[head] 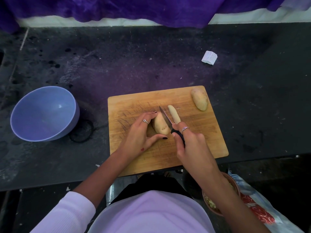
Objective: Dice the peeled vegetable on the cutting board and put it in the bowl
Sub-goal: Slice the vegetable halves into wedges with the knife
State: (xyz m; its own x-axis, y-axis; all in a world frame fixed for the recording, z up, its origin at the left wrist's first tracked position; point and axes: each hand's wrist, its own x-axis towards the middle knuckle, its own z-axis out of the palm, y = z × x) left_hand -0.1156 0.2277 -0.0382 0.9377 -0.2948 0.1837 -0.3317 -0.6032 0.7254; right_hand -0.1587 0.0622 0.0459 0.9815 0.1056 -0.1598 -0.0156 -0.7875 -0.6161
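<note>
A wooden cutting board (193, 145) lies on the dark counter. On its middle sits a peeled potato piece (160, 124), held between the thumb and fingers of my left hand (139, 133). My right hand (190, 143) grips the black handle of a knife (165, 117), whose blade stands against the right side of that piece. A cut slab of potato (174, 114) lies just right of the blade. Another potato half (200, 99) rests at the board's far right corner. A blue bowl (18, 118) stands empty, left of the board.
A crumpled white paper scrap (209, 57) lies on the counter behind the board. A black hair tie (82, 132) sits beside the bowl. Below the counter edge at right are a brown bowl with scraps (234, 184) and a plastic bag (262, 211). Purple cloth hangs at the back.
</note>
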